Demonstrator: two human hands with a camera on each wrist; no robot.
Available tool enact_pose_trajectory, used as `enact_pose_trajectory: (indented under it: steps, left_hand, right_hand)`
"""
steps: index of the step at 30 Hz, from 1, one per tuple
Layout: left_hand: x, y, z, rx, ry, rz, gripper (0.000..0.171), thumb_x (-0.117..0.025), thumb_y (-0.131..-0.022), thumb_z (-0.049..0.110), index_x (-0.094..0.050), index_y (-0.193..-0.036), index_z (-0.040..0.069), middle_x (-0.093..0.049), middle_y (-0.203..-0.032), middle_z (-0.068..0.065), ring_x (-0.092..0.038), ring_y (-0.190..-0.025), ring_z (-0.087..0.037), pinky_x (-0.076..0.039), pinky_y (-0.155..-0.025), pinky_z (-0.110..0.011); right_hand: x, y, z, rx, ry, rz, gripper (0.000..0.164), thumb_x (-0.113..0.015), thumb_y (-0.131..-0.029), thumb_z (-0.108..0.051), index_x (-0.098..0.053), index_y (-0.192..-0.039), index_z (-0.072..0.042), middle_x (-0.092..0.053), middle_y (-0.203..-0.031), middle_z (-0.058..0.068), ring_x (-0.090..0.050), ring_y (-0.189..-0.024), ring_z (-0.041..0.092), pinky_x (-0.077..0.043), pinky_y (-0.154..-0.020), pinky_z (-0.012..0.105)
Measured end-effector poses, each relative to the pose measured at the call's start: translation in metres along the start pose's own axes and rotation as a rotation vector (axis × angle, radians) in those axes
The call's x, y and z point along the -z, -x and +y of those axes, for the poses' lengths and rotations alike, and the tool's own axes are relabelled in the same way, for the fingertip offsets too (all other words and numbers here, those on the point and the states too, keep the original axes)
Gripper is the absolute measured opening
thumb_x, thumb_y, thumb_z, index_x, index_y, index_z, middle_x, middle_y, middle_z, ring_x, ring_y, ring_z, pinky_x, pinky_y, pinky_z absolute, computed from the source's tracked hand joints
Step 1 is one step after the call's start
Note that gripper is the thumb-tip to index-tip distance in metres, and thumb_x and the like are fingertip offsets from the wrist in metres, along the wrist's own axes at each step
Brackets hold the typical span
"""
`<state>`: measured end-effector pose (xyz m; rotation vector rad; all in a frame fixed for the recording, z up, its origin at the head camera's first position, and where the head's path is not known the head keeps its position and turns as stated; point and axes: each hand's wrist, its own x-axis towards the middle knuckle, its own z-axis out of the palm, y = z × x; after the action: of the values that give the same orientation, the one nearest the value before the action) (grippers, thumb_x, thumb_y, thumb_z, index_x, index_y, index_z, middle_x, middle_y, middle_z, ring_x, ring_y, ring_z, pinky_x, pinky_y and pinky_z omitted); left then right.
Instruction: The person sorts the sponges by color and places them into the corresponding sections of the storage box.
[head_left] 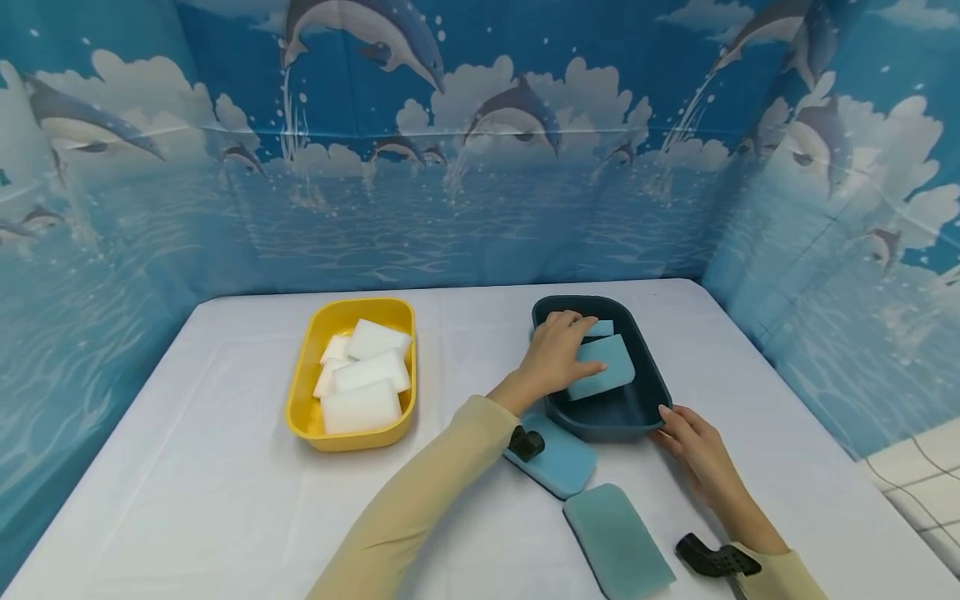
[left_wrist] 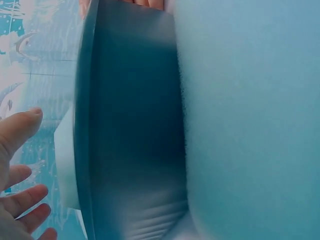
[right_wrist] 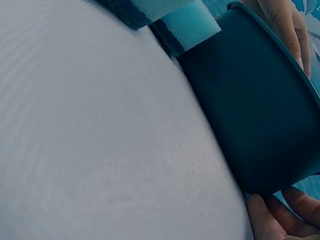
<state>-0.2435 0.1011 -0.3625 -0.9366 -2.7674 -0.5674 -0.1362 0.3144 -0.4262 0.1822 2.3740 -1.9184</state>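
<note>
My left hand (head_left: 553, 354) is over the dark blue basin (head_left: 643, 408), its fingers spread above the light blue sponges inside. One sponge (head_left: 607, 367) leans in the basin beside the thumb, and a smaller part of another sponge (head_left: 602, 328) shows behind it. In the left wrist view the left hand (left_wrist: 20, 180) has its thumb and fingers apart with nothing between them. The right hand (head_left: 693, 450) holds the basin's near right corner, thumb at the rim and fingers against the outside. From the right wrist, fingertips (right_wrist: 280, 215) show at the foot of the basin wall.
Two more sponges, one blue (head_left: 562, 458) and one blue-green (head_left: 618, 542), lie on the white-covered table (head_left: 225, 500) in front of the basin. A yellow basin (head_left: 300, 417) with several white sponges (head_left: 363, 408) stands to the left. A dolphin-print curtain (head_left: 480, 225) surrounds the table's far side.
</note>
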Motion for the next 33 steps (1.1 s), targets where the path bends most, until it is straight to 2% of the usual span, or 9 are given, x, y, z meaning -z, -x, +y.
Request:
enact_pose_trajectory:
  steps: [4, 13, 18, 24, 33]
  left_hand:
    - [0.001, 0.003, -0.002, -0.012, 0.019, -0.005, 0.070, -0.064, -0.084, 0.048, -0.041, -0.142, 0.017, -0.048, -0.139, -0.003, -0.043, -0.130, -0.020, -0.038, -0.110, -0.035]
    - [0.008, 0.012, -0.005, -0.046, -0.006, 0.019, 0.070, -0.065, -0.084, 0.048, -0.042, -0.142, 0.018, -0.048, -0.139, -0.002, -0.043, -0.130, -0.018, -0.039, -0.109, -0.034]
    - [0.016, 0.021, -0.006, -0.065, 0.059, 0.022, 0.069, -0.065, -0.084, 0.046, -0.041, -0.142, 0.017, -0.048, -0.139, -0.003, -0.041, -0.130, -0.019, -0.038, -0.110, -0.035]
    - [0.018, 0.035, -0.008, -0.091, 0.113, 0.039, 0.067, -0.065, -0.085, 0.043, -0.042, -0.141, 0.014, -0.048, -0.138, -0.005, -0.041, -0.130, -0.021, -0.039, -0.109, -0.038]
    - [0.027, 0.056, -0.014, -0.070, 0.182, 0.074, 0.066, -0.067, -0.085, 0.040, -0.043, -0.140, 0.013, -0.049, -0.138, -0.005, -0.041, -0.130, -0.022, -0.038, -0.109, -0.041]
  right_hand:
    - [0.000, -0.001, 0.000, -0.014, 0.002, -0.003, 0.068, -0.038, -0.099, -0.041, -0.024, -0.136, 0.014, -0.022, -0.145, 0.028, -0.051, -0.091, -0.018, -0.048, -0.081, 0.004]
    - [0.000, -0.001, -0.001, -0.013, 0.013, -0.003, 0.068, -0.037, -0.100, -0.041, -0.023, -0.137, 0.014, -0.022, -0.145, 0.028, -0.051, -0.091, -0.019, -0.048, -0.080, 0.003]
    - [0.000, -0.001, -0.001, -0.013, 0.015, -0.007, 0.069, -0.036, -0.100, -0.041, -0.022, -0.138, 0.014, -0.021, -0.146, 0.029, -0.051, -0.091, -0.019, -0.047, -0.081, 0.002]
    - [0.002, 0.002, 0.000, -0.003, 0.022, -0.008, 0.070, -0.036, -0.100, -0.041, -0.019, -0.139, 0.015, -0.017, -0.147, 0.032, -0.050, -0.091, -0.020, -0.046, -0.079, 0.001]
    - [0.001, 0.000, -0.001, 0.015, 0.008, -0.018, 0.068, -0.036, -0.100, -0.039, -0.020, -0.137, 0.016, -0.016, -0.147, 0.032, -0.050, -0.092, -0.020, -0.047, -0.080, 0.002]
